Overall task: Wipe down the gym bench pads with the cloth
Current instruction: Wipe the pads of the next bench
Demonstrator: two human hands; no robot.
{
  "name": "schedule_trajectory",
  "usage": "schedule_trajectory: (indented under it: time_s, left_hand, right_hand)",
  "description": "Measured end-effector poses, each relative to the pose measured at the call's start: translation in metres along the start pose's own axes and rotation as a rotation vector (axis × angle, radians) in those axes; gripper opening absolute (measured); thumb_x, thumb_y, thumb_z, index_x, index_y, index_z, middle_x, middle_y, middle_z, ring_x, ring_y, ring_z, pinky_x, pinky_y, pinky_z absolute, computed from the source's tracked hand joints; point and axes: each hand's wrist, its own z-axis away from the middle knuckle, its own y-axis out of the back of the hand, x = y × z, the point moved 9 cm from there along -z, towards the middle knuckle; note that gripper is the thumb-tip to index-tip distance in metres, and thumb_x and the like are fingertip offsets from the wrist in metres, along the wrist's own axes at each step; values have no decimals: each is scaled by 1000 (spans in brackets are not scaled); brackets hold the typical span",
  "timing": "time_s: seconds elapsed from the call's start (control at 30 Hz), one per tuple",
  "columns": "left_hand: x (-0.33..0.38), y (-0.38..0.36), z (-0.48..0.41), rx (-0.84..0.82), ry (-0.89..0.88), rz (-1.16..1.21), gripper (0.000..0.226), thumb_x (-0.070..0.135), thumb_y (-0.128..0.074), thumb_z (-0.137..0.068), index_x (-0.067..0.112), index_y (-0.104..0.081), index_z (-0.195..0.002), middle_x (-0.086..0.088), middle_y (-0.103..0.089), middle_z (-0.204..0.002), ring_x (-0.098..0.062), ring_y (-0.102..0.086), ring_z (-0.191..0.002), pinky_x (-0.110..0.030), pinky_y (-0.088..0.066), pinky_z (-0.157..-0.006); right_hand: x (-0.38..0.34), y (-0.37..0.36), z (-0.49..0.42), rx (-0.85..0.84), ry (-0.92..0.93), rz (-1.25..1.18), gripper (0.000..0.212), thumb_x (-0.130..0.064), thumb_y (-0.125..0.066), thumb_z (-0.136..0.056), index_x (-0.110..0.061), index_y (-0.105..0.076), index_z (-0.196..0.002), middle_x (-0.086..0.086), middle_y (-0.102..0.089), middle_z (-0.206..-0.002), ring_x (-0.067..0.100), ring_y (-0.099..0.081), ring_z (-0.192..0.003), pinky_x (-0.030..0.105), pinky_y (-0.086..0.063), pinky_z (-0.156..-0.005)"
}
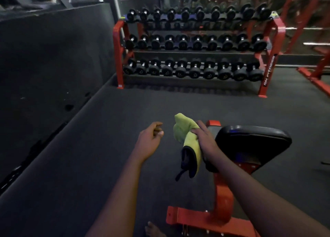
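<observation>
The right hand (205,138) holds the green cloth (185,135) with fingers curled over it, at the left edge of the black bench pad (250,140). The cloth lies long, with its top pointing away and its bottom hanging down. The left hand (151,138) has loosely curled fingers and holds nothing.

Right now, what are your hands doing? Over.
Left hand loosely curled, empty. Right hand holds green cloth against bench pad edge. Dumbbell rack stands apart.
</observation>
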Motion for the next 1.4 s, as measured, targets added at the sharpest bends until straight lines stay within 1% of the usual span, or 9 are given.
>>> schedule_trajectory:
  time_s: [0.2,0.43,0.67,0.83,0.93,1.03,1.2,1.3,1.4]
  left_hand:
    - [-11,-58,-157,-531,-110,-127,83,23,-69,-89,31,-19,-155,4,-49,-137,-8,-47,-126,-22,-36,-104]
    - [-2,-94,-278,-575,-364,-259,34,50,-67,-74,20,-52,-81,-2,-55,-84,-20,-50,-82,-36,-41,-70]
    - [-3,-153,-379,-665,-404,-268,33,34,-68,-87,12,-45,-78,-9,-54,-70,-22,-50,-67,-41,-41,-63]
    - [12,-210,-419,-786,-475,-227,38,37,-67,-87,20,-37,-71,-2,-46,-63,-21,-47,-66,-36,-33,-56]
    - [39,-240,-420,-816,-510,-132,32,38,-67,-88,27,-42,-72,0,-47,-66,-19,-47,-71,-31,-31,-54]
    - [73,-281,-389,-954,-571,-17,36,42,-68,-87,13,-48,-79,-2,-48,-65,-14,-45,-61,-37,-37,-55]
    - [139,-326,-307,-1143,-697,203,40,38,-68,-88,13,-40,-74,-1,-48,-61,-10,-42,-55,-37,-35,-56]
    - [152,-335,-227,-1412,-835,258,28,43,-67,-80,17,-56,-81,0,-57,-87,-12,-53,-77,-32,-44,-71]
    - [117,-338,-172,-1761,-731,236,38,50,-58,-74,17,-68,-90,4,-47,-135,-5,-47,-120,-20,-37,-99]
  right_hand:
    - [13,-8,-121,150,-205,-26,55,-20,-64,-89,-15,-55,-143,-5,-50,-137,12,-45,-129,34,-35,-114]
    - [14,17,-195,232,-264,-28,39,-19,-55,-64,-3,-65,-99,16,-62,-95,16,-55,-91,31,-42,-77]
    - [40,71,-275,539,-279,-5,26,14,-56,-88,-11,-59,-83,13,-64,-84,3,-60,-65,10,-46,-60]
    - [61,126,-266,919,-343,-59,31,10,-58,-87,-18,-60,-75,18,-67,-87,14,-64,-63,26,-54,-66]
    - [54,152,-229,1132,-406,60,28,-4,-68,-85,-29,-63,-73,2,-72,-82,21,-70,-80,38,-58,-79]
    - [18,168,-164,1393,-461,241,22,-8,-66,-88,-29,-66,-80,-12,-68,-81,2,-64,-78,17,-48,-73]
    - [-36,166,-32,2014,-547,513,18,-11,-64,-88,-16,-72,-104,7,-69,-102,20,-61,-97,27,-43,-87]
    - [35,158,14,1901,-886,6,32,-35,-51,-102,-14,-65,-122,15,-64,-129,30,-58,-119,38,-44,-104]
    - [63,147,0,1823,-738,-295,48,-36,-30,-111,-4,-56,-136,8,-56,-134,19,-52,-121,20,-38,-98]
